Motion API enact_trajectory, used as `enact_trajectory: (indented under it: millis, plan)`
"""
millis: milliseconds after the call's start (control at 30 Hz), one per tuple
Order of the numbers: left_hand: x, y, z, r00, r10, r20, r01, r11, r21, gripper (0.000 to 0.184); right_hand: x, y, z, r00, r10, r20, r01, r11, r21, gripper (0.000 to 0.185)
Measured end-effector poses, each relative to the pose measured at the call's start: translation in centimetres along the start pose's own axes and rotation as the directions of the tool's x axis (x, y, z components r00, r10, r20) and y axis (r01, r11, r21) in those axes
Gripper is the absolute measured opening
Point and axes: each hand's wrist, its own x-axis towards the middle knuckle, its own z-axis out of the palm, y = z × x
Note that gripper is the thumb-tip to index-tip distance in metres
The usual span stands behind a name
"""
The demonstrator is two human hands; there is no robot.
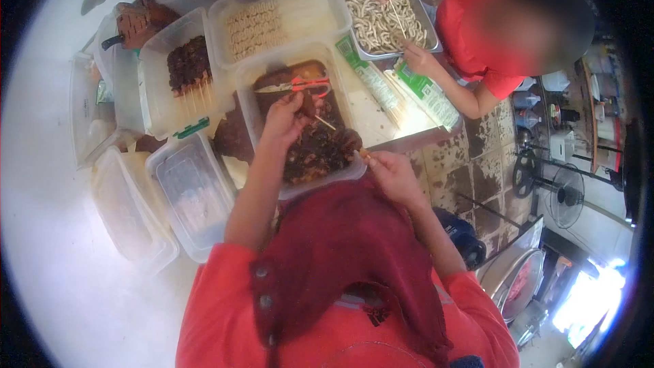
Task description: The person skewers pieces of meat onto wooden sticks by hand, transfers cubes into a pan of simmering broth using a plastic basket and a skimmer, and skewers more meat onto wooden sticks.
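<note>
My right hand grips the near end of a bamboo skewer, its fingers pinched at the right edge of a plastic tub. Dark brown meat is threaded on the skewer, and the bare tip points toward my left hand. Between the left fingers is a small piece of dark meat, held above the tub. More dark, sauced meat pieces fill the tub below both hands. A red-handled tool lies across the far part of the tub; its kind is unclear.
Finished dark skewers lie in a container at left, pale skewers in another behind. Lidded-looking empty containers stand at near left. Across the table, a person in red holds a skewer over a metal tray; skewer packets lie nearby.
</note>
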Motion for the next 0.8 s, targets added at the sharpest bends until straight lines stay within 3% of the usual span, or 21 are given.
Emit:
enact_trajectory:
  millis: [167,300,400,467,567,667,800]
  plan:
    - [0.1,-1.2,2.1,0.974,0.134,-0.184,-0.156,0.982,-0.110,0.024,-0.2,0.1,1.0,0.989,0.086,-0.119,-0.073,0.992,0.107,0.019]
    - [0.8,-1.9,3.2,0.943,0.142,-0.301,-0.219,0.946,-0.239,0.024,-0.6,-0.2,1.8,0.980,0.026,-0.196,0.002,0.990,0.143,0.020]
    - [1.3,-1.8,3.6,0.963,0.134,-0.234,-0.200,0.938,-0.285,0.021,-0.6,0.7,2.4,0.978,0.020,-0.209,0.019,0.983,0.185,0.020]
    - [1.4,-1.6,4.6,0.951,0.142,-0.276,-0.228,0.922,-0.313,0.020,-0.4,2.1,3.0,0.977,0.004,-0.214,0.041,0.977,0.207,0.019]
    - [1.2,-1.4,5.5,0.947,0.122,-0.296,-0.221,0.918,-0.329,0.020,-0.5,-0.2,2.4,0.985,-0.038,-0.169,0.049,0.997,0.060,0.020]
    - [1.0,-0.8,6.3,0.950,0.099,-0.297,-0.190,0.936,-0.296,0.021,-0.4,-0.7,2.7,0.975,-0.094,-0.203,0.104,0.994,0.041,0.019]
    - [1.0,-0.5,5.9,0.965,0.060,-0.257,-0.130,0.955,-0.266,0.021,-0.4,-0.9,2.7,0.986,-0.010,-0.169,0.021,0.998,0.064,0.020]
